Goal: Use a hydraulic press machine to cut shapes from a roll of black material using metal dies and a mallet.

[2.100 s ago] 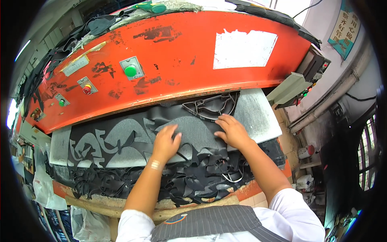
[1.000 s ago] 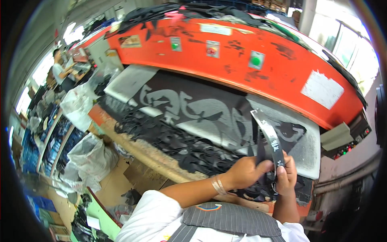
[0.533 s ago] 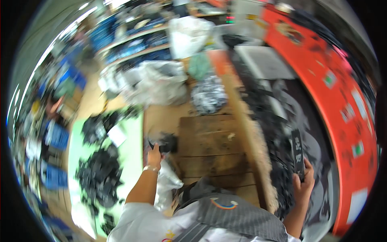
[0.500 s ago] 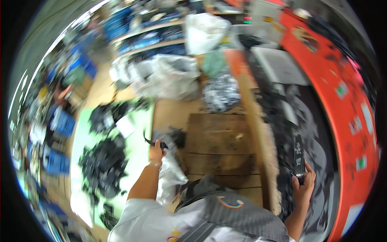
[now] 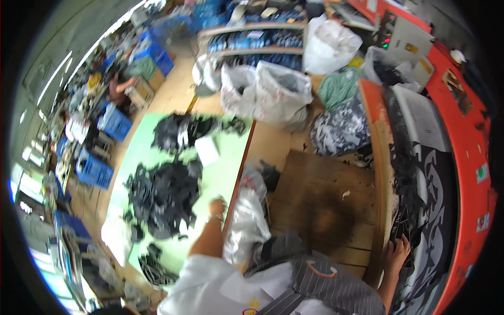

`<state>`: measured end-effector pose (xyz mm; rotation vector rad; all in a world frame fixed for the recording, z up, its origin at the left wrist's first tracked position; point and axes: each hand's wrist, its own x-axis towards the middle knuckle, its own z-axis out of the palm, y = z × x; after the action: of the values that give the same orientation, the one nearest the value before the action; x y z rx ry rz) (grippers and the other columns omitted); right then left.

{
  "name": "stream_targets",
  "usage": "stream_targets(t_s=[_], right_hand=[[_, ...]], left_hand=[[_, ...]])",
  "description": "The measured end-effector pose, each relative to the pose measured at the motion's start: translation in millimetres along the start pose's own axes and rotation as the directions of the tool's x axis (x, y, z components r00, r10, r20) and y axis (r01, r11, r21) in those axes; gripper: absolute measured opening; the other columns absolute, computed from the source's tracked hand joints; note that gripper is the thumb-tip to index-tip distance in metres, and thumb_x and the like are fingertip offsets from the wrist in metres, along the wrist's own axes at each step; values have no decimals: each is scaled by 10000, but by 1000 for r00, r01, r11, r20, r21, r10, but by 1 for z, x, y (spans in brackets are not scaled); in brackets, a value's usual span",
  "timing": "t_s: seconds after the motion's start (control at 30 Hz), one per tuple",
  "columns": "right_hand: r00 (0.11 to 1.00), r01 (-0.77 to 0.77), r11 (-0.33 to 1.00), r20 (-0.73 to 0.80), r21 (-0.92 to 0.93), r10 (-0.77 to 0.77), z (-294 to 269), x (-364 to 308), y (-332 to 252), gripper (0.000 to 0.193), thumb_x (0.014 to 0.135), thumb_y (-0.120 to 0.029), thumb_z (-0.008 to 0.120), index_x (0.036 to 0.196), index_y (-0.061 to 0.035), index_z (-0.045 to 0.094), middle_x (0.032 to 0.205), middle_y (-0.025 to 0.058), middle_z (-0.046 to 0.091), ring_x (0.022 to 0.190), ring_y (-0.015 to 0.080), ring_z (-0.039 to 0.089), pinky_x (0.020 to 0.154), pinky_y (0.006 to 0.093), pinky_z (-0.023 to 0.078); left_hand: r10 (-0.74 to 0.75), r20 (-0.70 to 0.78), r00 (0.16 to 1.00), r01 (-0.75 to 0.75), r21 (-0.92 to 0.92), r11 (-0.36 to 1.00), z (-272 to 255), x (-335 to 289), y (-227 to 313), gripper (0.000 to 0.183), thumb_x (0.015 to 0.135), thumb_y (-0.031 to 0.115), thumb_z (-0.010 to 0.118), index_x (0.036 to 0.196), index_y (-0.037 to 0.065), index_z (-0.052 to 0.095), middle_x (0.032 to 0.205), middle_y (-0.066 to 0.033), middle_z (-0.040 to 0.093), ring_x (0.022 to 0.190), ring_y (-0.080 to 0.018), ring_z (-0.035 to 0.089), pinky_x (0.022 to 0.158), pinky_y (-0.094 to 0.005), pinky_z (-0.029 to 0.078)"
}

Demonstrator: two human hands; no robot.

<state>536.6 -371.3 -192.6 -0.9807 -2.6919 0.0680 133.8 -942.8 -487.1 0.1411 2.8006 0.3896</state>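
My left hand is over the near right edge of the pale green table. Its fingers look curled, but blur hides what they hold, if anything. Beside it lies a large heap of black cut pieces. At the lower right, my right hand is closed on a black bar with white markings, low among the black scraps along the machine bed. Its fingers cover the bar's near end. Dark sheet material with cut-out shapes lies just right of that hand.
A white card and more black pieces lie on the table. White sacks and a patterned bundle stand ahead. A wooden platform lies between table and red machine. Another person is at far left.
The view has swung left. My left hand has moved over the table, and the black strip it held no longer shows. My right hand has lowered the black bar among the scraps.
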Motion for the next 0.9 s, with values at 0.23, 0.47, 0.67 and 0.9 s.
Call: stream_targets(t_s=[0.23,0.47,0.67,0.9], right_hand=[[988,-46,998,-146,51,53,-28,-4,-28,445,626,-37,730,1055,-41,609,1172,169,603,1125,367,542,934,457,430],[921,-221,961,-288,166,261,0,-40,2,258,811,-225,673,1007,-70,609,1052,124,605,951,320,588,815,433,462],[722,-638,765,-279,89,633,-28,-158,25,350,892,-343,601,1088,-54,615,1069,93,630,1042,259,585,912,386,442],[411,-840,510,-395,187,822,-75,-234,39,284,846,-243,659,1068,-66,652,1082,108,657,1014,295,604,898,411,465]], left_hand=[[671,-52,739,-478,-744,468,-52,-73,472,245,904,266,600,1040,73,663,948,-154,668,868,-296,656,803,-363,508],[957,-255,-136,-800,-542,-258,-82,-144,650,173,843,121,651,986,25,653,985,-156,637,916,-338,605,830,-395,485],[806,-52,-589,-735,-380,-562,-19,-258,728,572,745,290,729,1223,30,552,1162,-140,592,1123,-316,520,989,-446,360],[818,69,-571,-806,-237,-542,-16,-260,741,497,725,328,705,1119,40,609,1069,-145,611,1034,-320,537,976,-456,345]])
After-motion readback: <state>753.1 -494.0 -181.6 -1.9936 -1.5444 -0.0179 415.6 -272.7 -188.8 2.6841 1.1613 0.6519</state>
